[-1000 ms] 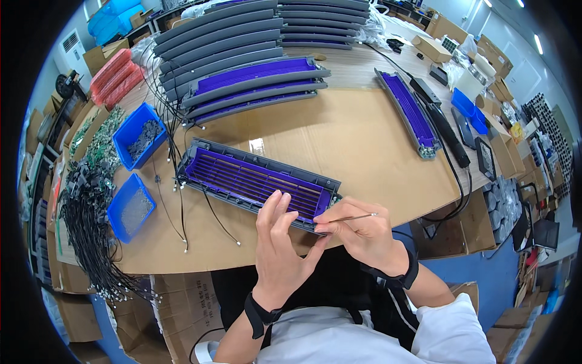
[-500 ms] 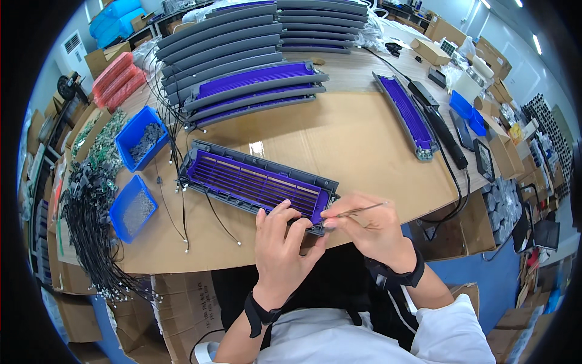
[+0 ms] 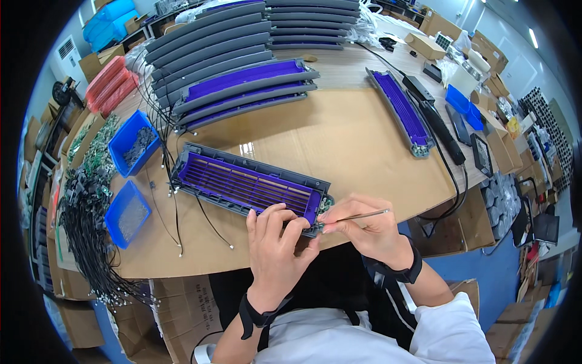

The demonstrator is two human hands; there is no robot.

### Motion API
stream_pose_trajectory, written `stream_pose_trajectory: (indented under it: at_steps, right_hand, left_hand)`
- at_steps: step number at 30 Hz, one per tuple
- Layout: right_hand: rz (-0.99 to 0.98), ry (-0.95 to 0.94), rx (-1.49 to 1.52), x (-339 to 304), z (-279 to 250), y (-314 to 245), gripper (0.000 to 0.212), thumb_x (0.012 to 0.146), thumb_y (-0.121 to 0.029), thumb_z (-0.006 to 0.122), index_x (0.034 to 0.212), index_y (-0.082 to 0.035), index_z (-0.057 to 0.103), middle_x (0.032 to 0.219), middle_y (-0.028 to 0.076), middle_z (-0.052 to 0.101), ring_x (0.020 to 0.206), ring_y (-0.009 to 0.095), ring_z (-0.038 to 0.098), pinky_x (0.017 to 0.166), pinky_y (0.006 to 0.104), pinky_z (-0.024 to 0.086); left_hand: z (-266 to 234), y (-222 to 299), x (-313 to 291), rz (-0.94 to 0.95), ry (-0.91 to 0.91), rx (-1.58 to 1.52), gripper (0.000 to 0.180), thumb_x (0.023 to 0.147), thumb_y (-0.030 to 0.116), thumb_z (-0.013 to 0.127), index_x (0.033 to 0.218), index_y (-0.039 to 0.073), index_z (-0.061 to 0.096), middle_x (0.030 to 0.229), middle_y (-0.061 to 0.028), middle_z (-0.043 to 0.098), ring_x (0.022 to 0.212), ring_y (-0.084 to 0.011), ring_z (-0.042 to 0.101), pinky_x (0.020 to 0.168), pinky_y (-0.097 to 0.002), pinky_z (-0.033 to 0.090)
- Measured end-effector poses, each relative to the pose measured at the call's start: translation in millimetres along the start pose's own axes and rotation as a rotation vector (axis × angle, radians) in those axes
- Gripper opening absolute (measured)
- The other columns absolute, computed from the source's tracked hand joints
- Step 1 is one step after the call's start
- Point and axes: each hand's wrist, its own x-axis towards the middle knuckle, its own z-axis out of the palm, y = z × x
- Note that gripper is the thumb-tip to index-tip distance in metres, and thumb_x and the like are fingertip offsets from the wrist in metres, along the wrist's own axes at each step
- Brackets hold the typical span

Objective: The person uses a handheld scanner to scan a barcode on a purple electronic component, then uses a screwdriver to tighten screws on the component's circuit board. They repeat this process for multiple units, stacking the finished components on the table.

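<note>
At the purple panel (image 3: 242, 189), hands (image 3: 273, 247) (image 3: 373, 233) curl, left gripping its edge, right pinching a thin rod (image 3: 367, 215).

On the light wooden tabletop (image 3: 339, 68) there lies a brown cardboard sheet (image 3: 339, 139), and this sheet carries one slatted purple-and-grey panel (image 3: 245, 185).

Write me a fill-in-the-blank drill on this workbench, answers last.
The left hand is at a slatted panel colored gray and ____.
Of the panel's left and right ends, the right hand is nearer the ____.
The two bins left of the panel are colored ____.
The bundled cables at far left are mostly colored ____.
Missing words: purple; right; blue; black.
</note>
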Motion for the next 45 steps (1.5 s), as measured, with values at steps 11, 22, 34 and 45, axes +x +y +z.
stream_pose_trajectory:
  at_steps: [11, 22, 34, 45]
  right_hand:
    - [0.048, -0.005, -0.005, 11, 2, 3, 0.005, 0.08, 0.001, 0.07, 0.084, 0.002, 0.068, 0.081, 0.011, 0.068, 0.069, 0.026, 0.065, 0.062, 0.0328, 0.052]
    - [0.065, -0.104, -0.013, 18, 4, 10, 0.008, 0.083, -0.004, 0.07, 0.085, 0.002, 0.064, 0.075, 0.014, 0.063, 0.064, 0.03, 0.061, 0.059, 0.0346, 0.049]
    - [0.215, -0.182, -0.219, 3, -20, 5, 0.009, 0.081, 0.005, 0.068, 0.088, 0.001, 0.064, 0.083, 0.013, 0.051, 0.075, 0.029, 0.055, 0.063, 0.0341, 0.044]
    - [0.146, -0.144, -0.245, 9, 4, 8, 0.01, 0.073, 0.002, 0.07, 0.08, 0.001, 0.063, 0.074, 0.014, 0.054, 0.064, 0.032, 0.055, 0.058, 0.0392, 0.044]
  left_hand:
    - [-6, -6, 6, 0.103, -0.08, 0.02, 0.027, 0.072, 0.017, 0.081, 0.092, 0.011, 0.064, 0.094, -0.0029, 0.06, 0.107, -0.026, 0.057, 0.1, -0.052, 0.032]
    - [-14, -12, 16, 0.222, -0.182, -0.019, 0.021, 0.079, 0.021, 0.076, 0.093, 0.012, 0.065, 0.093, -0.0026, 0.059, 0.102, -0.0261, 0.055, 0.097, -0.0531, 0.037]
    - [-14, -16, 9, 0.181, -0.168, -0.058, 0.027, 0.077, 0.018, 0.078, 0.099, 0.01, 0.065, 0.096, -0.0045, 0.061, 0.109, -0.0283, 0.057, 0.105, -0.0546, 0.035]
    - [-13, -14, 9, 0.185, -0.135, -0.052, 0.028, 0.071, 0.015, 0.081, 0.094, 0.008, 0.066, 0.096, -0.0068, 0.061, 0.101, -0.0295, 0.058, 0.101, -0.0543, 0.037]
